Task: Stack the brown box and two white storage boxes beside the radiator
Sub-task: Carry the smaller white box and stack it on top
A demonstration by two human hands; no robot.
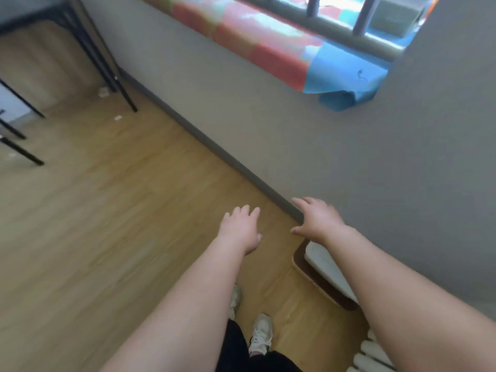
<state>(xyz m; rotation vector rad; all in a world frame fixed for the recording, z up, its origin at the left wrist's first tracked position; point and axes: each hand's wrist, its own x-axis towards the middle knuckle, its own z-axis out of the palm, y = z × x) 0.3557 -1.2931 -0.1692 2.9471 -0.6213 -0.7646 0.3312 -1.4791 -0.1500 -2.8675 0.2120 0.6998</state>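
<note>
A white storage box (326, 267) is seen resting on the brown box (319, 284), both set on the wood floor (112, 210) against the grey wall (349, 162), just beside the white radiator (373, 355) at the lower right. Much of the stack is hidden by the right forearm. The right hand (318, 220) is held above the stack with its fingers (300, 202) spread, and nothing is gripped. The left hand (241, 229) is held out over the floor, likewise spread and empty. White sneakers (261, 332) are seen below.
</note>
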